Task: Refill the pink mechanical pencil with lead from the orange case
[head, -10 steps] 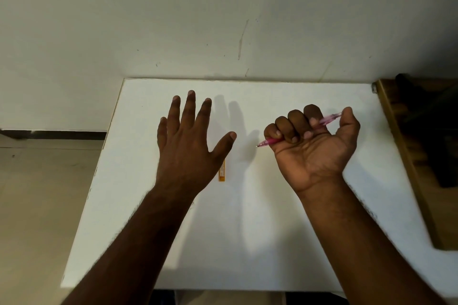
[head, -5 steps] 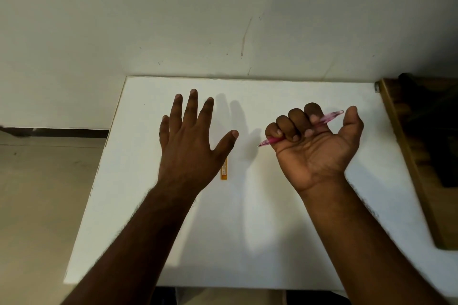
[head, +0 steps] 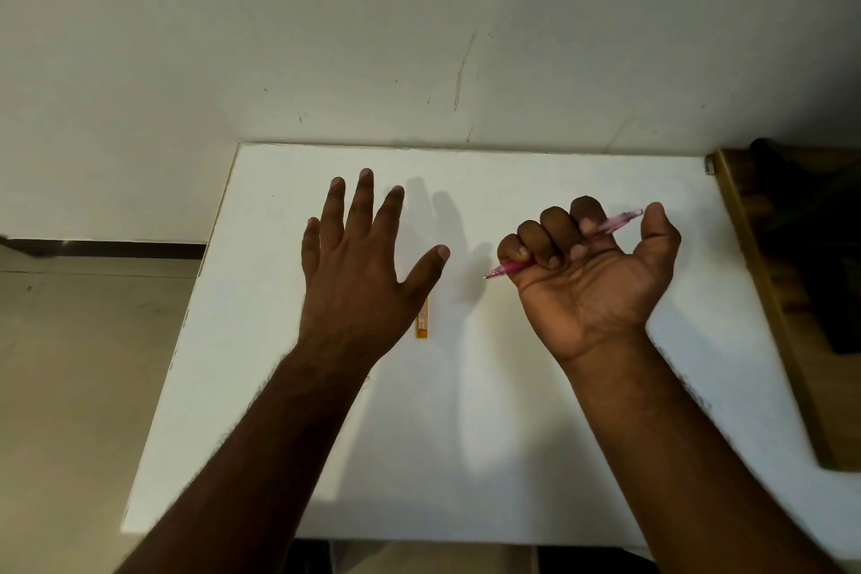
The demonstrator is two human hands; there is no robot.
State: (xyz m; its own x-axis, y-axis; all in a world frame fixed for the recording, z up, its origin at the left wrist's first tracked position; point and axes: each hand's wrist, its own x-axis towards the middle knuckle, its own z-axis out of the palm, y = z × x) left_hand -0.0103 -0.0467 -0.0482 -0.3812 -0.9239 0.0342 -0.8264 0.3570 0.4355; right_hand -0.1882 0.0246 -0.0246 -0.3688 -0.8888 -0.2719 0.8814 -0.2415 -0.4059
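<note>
White counter [head: 466,457] fills most of the view, its far edge set against a pale wall [head: 419,14] marked with a few thin scratches. Tiled floor [head: 70,364] shows to the left of it, with a dark baseboard strip where floor meets wall. At the right edge stands a wooden piece of furniture [head: 792,317], with something dark on it that is too dim to make out.

Both bare forearms reach in from the bottom of the view. The left hand [head: 358,275] is held palm down over the left-centre of the counter, fingers spread wide and straight, thumb angled out to the right, gripping nothing; whether it touches the surface cannot be told. Its shadow falls on the counter just to the right.

The right hand [head: 591,275] is turned palm up and curled into a fist around the pencil [head: 615,221], with the thumb sticking out to the right, apart from the barrel. The pink pencil runs slantwise through the fist: its metal tip pokes out low on the left, and its clear pink cap end rises upper right, near the thumb.

The case [head: 423,322], small, orange and slim, lies flat on the counter between the two hands, lengthwise toward the wall, its far end hidden under the base of the left thumb.
</note>
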